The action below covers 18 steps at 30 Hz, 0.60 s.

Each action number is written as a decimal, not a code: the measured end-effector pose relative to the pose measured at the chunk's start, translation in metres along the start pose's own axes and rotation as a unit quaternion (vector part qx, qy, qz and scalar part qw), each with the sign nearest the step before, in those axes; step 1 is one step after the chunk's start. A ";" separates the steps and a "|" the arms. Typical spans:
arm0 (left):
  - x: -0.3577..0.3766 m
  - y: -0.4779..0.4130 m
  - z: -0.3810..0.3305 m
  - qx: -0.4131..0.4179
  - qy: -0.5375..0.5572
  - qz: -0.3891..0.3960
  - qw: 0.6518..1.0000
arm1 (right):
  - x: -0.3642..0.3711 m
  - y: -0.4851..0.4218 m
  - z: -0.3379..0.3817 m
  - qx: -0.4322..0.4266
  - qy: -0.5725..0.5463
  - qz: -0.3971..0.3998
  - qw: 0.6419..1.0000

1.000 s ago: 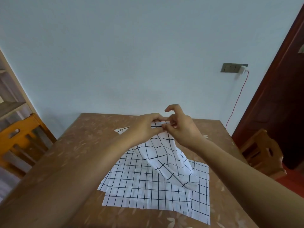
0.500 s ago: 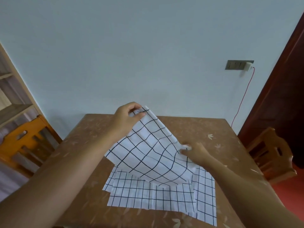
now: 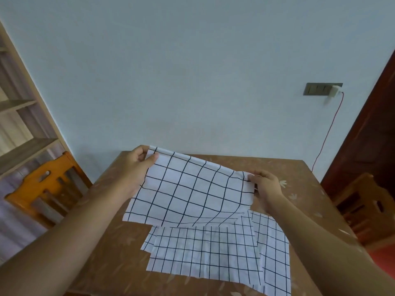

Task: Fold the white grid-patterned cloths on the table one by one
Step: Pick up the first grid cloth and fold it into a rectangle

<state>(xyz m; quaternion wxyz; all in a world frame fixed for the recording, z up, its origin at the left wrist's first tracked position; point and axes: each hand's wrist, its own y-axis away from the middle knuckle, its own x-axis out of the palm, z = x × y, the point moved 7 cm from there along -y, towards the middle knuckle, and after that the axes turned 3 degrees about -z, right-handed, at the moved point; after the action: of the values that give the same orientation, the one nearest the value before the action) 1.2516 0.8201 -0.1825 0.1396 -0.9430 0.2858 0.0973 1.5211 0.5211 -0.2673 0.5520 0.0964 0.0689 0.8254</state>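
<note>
Above surface, cloth stretched between hands: left hand grip pinching far-left corner, right hand grip pinching far-right corner; near edge sagging over cloth pile.

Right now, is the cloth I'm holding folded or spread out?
Spread out: the left hand and right hand pinch the far corners of the held cloth, stretched open with no fold showing.

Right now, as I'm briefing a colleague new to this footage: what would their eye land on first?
First, the white grid cloth held spread above the table, the left hand pinching its far left corner and the right hand its right corner. Beneath it, more grid cloths lie overlapping flat on the near side. An orange chair stands at the left.
</note>
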 end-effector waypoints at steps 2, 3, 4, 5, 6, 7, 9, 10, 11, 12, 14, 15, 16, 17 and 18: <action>-0.008 -0.013 0.029 -0.007 0.022 0.000 1.000 | -0.001 0.002 0.006 0.002 -0.032 -0.003 0.999; -0.008 -0.009 0.026 -0.013 0.028 -0.005 1.000 | -0.002 0.002 0.011 0.000 -0.044 -0.005 0.999; -0.008 -0.007 0.027 -0.021 0.041 -0.005 0.999 | -0.002 0.003 0.015 -0.003 -0.055 -0.007 0.998; -0.009 -0.006 0.028 -0.027 0.044 -0.006 0.999 | -0.004 0.003 0.019 -0.007 -0.063 -0.008 0.998; -0.009 -0.007 0.031 -0.030 0.043 -0.001 0.999 | -0.005 0.003 0.023 -0.011 -0.068 -0.008 0.998; -0.008 -0.007 0.034 -0.035 0.037 0.005 0.999 | -0.007 0.002 0.027 -0.017 -0.063 -0.004 0.998; -0.007 -0.009 0.040 -0.042 0.026 0.026 0.998 | -0.009 0.004 0.034 -0.028 -0.039 0.012 0.999; -0.005 -0.011 0.042 -0.045 0.021 0.034 0.998 | -0.010 0.006 0.038 -0.037 -0.022 0.021 0.999; -0.001 -0.012 0.043 -0.043 0.025 0.043 0.998 | -0.010 0.008 0.042 -0.049 0.000 0.034 0.998; 0.003 -0.003 0.029 -0.048 0.033 0.037 0.998 | -0.011 0.009 0.044 -0.062 0.023 0.042 0.997; 0.012 0.005 0.016 -0.062 0.083 0.033 0.994 | -0.016 0.008 0.048 -0.095 0.083 0.042 0.991; 0.016 0.008 0.013 -0.063 0.104 0.037 0.992 | -0.018 0.008 0.049 -0.111 0.109 0.041 0.987; 0.018 0.009 0.011 -0.058 0.112 0.039 0.991 | -0.020 0.009 0.051 -0.124 0.126 0.042 0.983; 0.020 0.009 0.012 -0.056 0.114 0.039 0.991 | -0.022 0.010 0.053 -0.136 0.139 0.044 0.980; 0.022 0.007 0.014 -0.054 0.117 0.044 0.991 | -0.024 0.012 0.055 -0.149 0.154 0.044 0.976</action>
<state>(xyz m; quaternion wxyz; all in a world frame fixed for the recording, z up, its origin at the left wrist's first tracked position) 1.2636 0.8076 -0.2029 0.0494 -0.9407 0.3355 0.0073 1.5319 0.4947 -0.2131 0.5057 -0.1122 0.0252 0.8550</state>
